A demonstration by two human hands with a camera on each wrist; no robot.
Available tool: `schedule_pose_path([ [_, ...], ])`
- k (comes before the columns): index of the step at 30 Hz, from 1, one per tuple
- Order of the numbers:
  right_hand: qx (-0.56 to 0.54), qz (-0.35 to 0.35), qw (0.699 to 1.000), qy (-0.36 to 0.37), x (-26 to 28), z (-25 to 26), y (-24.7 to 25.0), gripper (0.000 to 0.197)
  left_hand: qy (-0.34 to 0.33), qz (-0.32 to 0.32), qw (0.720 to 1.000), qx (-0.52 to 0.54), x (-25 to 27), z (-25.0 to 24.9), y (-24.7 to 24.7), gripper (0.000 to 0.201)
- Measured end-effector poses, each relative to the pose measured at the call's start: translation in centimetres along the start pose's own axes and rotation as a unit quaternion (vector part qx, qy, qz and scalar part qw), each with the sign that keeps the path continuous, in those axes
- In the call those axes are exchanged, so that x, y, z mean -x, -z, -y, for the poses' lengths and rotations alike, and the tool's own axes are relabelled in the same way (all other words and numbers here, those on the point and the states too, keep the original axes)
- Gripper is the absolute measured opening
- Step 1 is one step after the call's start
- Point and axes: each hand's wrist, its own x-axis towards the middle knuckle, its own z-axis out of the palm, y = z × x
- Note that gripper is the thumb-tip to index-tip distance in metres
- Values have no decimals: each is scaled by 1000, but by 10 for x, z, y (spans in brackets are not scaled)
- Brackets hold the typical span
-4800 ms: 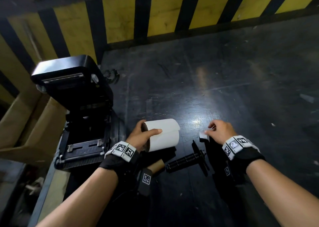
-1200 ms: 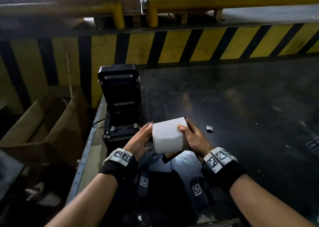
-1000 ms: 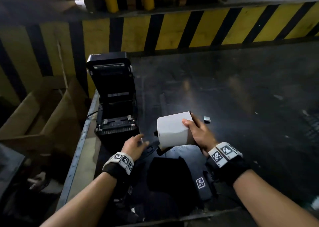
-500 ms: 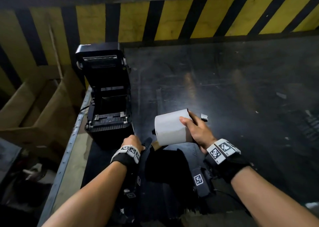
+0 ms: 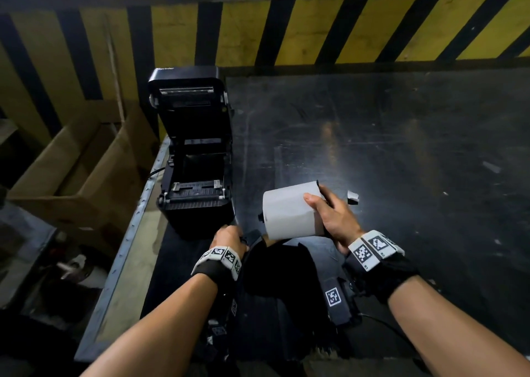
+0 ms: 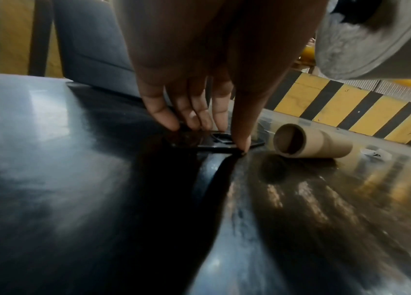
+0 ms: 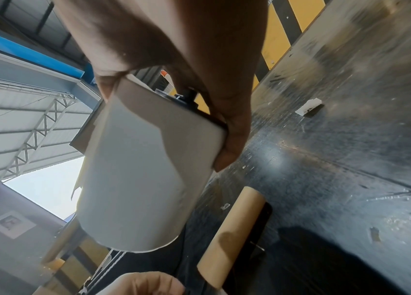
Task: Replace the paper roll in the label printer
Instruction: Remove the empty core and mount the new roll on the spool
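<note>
My right hand (image 5: 334, 217) grips the one fresh paper roll (image 5: 289, 210) above the black table (image 5: 401, 135), thumb on the curved face, fingers wrapped round the far end. The roll's long axis runs roughly left-right in the head view, tilted a bit up toward the right; its near end faces the printer (image 5: 195, 158). A black spindle end (image 7: 189, 95) sticks out of the roll by my fingers.

One printer, lid flipped up and back, paper bay showing, front facing me, at the table's left edge. The roll is just right of it, not touching.

My left hand (image 5: 229, 237) is down on the table in front of the printer, fingers extended and bunched, tips pressing on one flat black plastic piece (image 6: 220, 140). I think thumb and fingers pinch its edges, but the wrist view is dark there.

One bare cardboard tube (image 6: 310, 142) lies on its side just right of that piece, open end toward my left wrist. One small white scrap (image 5: 352, 196) lies on the table beyond my right hand.
</note>
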Motion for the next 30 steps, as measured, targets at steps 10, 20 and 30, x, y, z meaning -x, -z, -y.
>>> schedule_pose_path([
  [10, -39, -1, 999, -27, 0, -5, 1, 44, -29, -28, 977, 210, 1, 3, 17, 28],
  [20, -147, 5, 989, -30, -25, 30, 2, 15, -85, -40, 798, 596, 9, -71, 71, 30],
  [30, -165, 18, 986, 14, -30, 61, 5, 18, -131, -155, 800, 565, 4, -97, 83, 30],
])
